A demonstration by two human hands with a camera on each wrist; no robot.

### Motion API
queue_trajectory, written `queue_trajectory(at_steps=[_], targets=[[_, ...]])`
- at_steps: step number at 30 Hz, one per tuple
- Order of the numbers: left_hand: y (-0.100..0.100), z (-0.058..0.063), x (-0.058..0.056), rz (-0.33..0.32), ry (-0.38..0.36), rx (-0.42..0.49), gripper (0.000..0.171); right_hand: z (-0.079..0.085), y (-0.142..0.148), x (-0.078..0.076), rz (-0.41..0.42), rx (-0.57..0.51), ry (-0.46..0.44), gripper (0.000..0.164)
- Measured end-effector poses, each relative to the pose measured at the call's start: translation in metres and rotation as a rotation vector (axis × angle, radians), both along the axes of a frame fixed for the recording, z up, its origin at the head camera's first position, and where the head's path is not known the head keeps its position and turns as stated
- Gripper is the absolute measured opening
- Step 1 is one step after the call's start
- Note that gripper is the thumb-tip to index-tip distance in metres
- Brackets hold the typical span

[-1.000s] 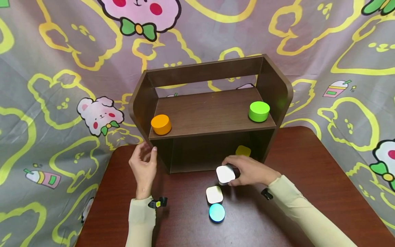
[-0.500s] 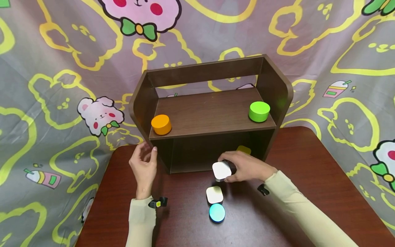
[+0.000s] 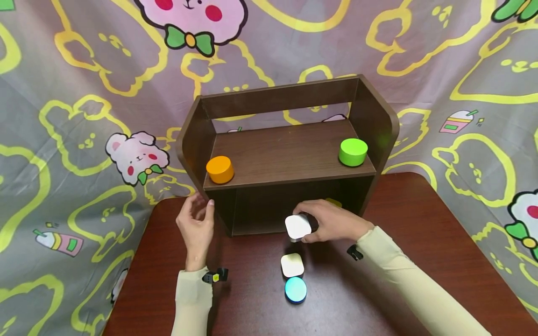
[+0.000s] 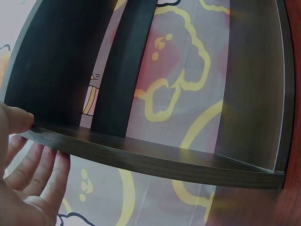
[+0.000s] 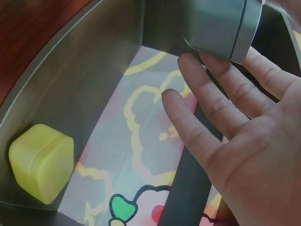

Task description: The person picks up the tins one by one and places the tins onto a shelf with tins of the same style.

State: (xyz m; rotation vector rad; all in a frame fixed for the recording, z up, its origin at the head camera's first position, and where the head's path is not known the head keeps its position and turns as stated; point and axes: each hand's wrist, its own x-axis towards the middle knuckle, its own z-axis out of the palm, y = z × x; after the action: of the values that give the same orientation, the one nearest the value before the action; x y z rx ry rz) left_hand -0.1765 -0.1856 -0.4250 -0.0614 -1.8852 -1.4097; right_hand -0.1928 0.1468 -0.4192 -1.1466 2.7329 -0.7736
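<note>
My right hand (image 3: 336, 222) grips a white-topped square tin (image 3: 298, 227) in front of the shelf's lower level, with thumb and fingers at its sides. In the right wrist view the tin's silver-grey body (image 5: 214, 23) and lid seam show by the fingertips. At the left, my left hand (image 3: 195, 229) holds the edge of the dark wooden shelf's (image 3: 286, 149) side panel. The left wrist view shows the thumb on one face of that panel (image 4: 141, 157) and the fingers on the other. A cream square tin (image 3: 292, 265) and a blue round tin (image 3: 296, 290) lie close together on the table.
On the upper level stand an orange round tin (image 3: 220, 170) at the left and a green round tin (image 3: 353, 152) at the right. A yellow square tin (image 5: 42, 162) sits inside the lower level, toward its right end. A patterned cloth (image 3: 105, 93) hangs behind the table (image 3: 424, 224).
My right hand has carried the white-topped tin a little left and toward the shelf, covering more of the yellow tin in the head view. My left hand stays in place.
</note>
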Motion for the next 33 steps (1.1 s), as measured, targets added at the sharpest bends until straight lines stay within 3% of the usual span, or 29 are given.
queue_trajectory(at_steps=[33], targets=[[-0.001,0.000,0.000,-0.010,-0.003,0.010,0.028,0.021,-0.035,-0.018,0.029,-0.018,-0.003,0.051]])
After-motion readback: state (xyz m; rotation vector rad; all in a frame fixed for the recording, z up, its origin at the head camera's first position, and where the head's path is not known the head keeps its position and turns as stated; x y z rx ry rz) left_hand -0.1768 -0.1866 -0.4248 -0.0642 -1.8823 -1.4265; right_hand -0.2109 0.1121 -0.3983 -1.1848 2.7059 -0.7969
